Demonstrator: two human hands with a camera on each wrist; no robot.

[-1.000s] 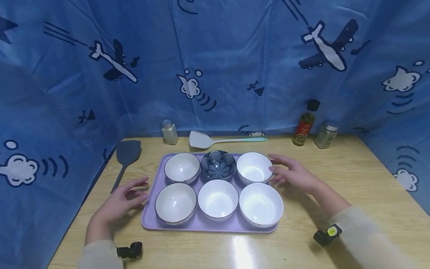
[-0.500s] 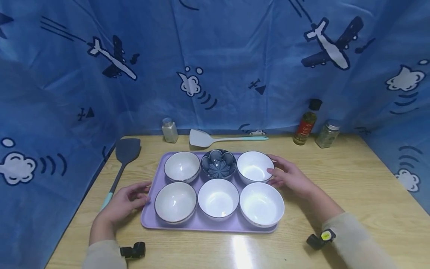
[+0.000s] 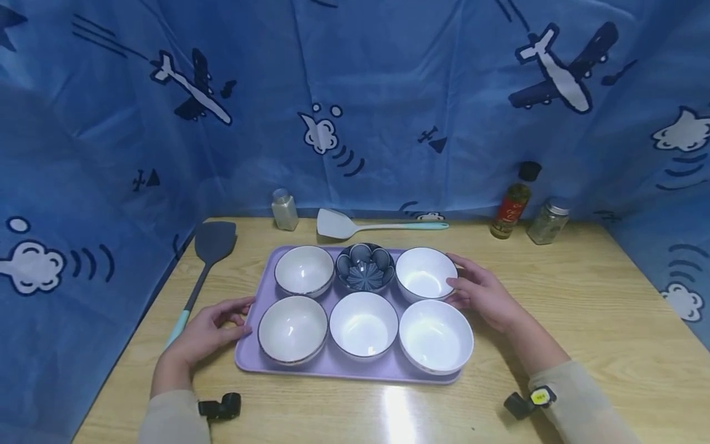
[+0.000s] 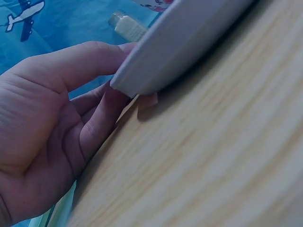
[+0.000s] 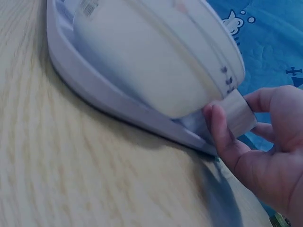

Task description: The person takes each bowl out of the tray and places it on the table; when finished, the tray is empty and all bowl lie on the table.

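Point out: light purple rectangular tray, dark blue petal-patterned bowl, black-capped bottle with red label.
Light purple rectangular tray (image 3: 355, 369): head view, bare strip along its near edge.
Dark blue petal-patterned bowl (image 3: 365, 273): head view, inside, near the middle.
Black-capped bottle with red label (image 3: 509, 210): head view, label.

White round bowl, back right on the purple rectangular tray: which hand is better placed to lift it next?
Probably the right hand: it touches this bowl, while the left hand holds the opposite edge of the tray.

Tray (image 3: 350, 372) lilac; petal-pattern bowl (image 3: 364, 267) dark blue-grey, other five bowls (image 3: 363, 325) white inside. Cloth backdrop (image 3: 377, 68) blue, white-and-navy plane and cloud print. Surface (image 3: 588, 308) pale wood grain; both spatulas (image 3: 215, 242) mint-handled.
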